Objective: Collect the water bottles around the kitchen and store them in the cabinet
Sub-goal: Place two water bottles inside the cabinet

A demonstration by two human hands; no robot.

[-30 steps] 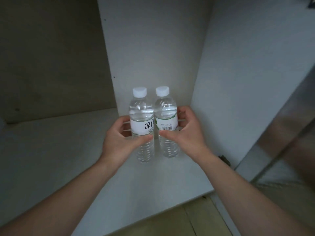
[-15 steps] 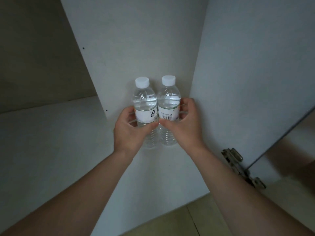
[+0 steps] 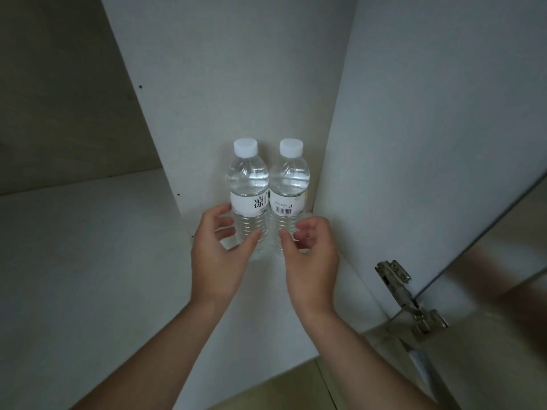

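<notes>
Two water bottles [image 3: 268, 187] stood upright, touching, in the cabinet's [image 3: 207, 84] far right corner; just released, left hand [image 3: 220, 250] and right hand [image 3: 309, 250] spread open, empty; this pair stored

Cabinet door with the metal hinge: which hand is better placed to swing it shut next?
Probably the right hand. It is open, off the clear plastic water bottles, and nearer the metal hinge and cabinet door on the right. The left hand, also open, would have to cross over.
</notes>
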